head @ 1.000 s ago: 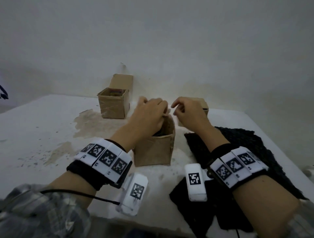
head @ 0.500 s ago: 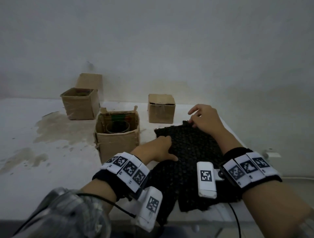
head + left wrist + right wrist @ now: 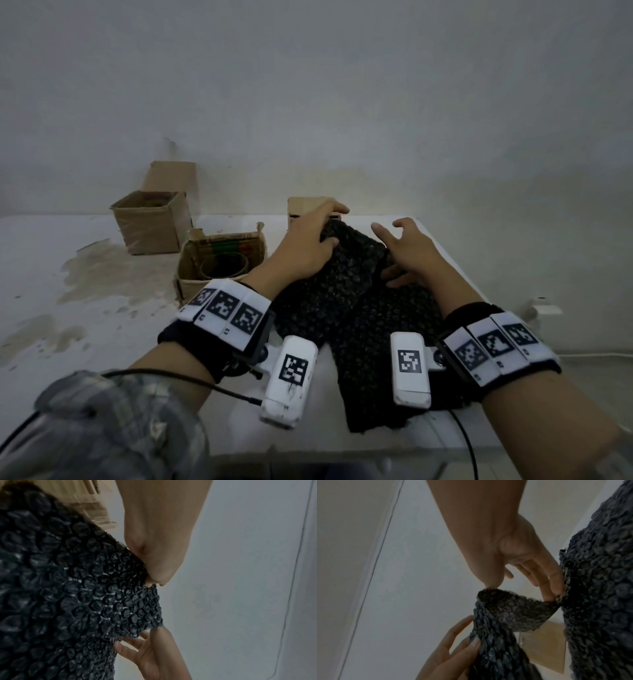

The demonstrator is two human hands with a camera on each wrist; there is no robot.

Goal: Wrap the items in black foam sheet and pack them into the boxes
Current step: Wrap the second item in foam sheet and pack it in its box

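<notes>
Black bubbled foam sheets [image 3: 359, 308] lie stacked at the table's near right. My left hand [image 3: 325, 236] grips the top sheet's far corner and holds it raised and folded; the left wrist view shows the pinch on the sheet [image 3: 77, 588] edge. My right hand [image 3: 394, 253] is beside it with straight, spread fingers touching the sheet, and in the right wrist view its thumb and a fingertip [image 3: 549, 595] touch the folded edge [image 3: 505, 615]. A cardboard box [image 3: 191, 291] left of the sheets holds a clear glass [image 3: 224, 265].
An open cardboard box [image 3: 150, 229] stands at the back left, and a closed one [image 3: 301, 205] is behind my left hand. The white table [image 3: 102, 325] is stained on the left. Its right edge runs close to my right wrist. A wall rises behind.
Both hands left the middle box's top and went right to the sheets. Since half a second ago my left hand has reached to the far corner and lifted it. The view has turned right.
</notes>
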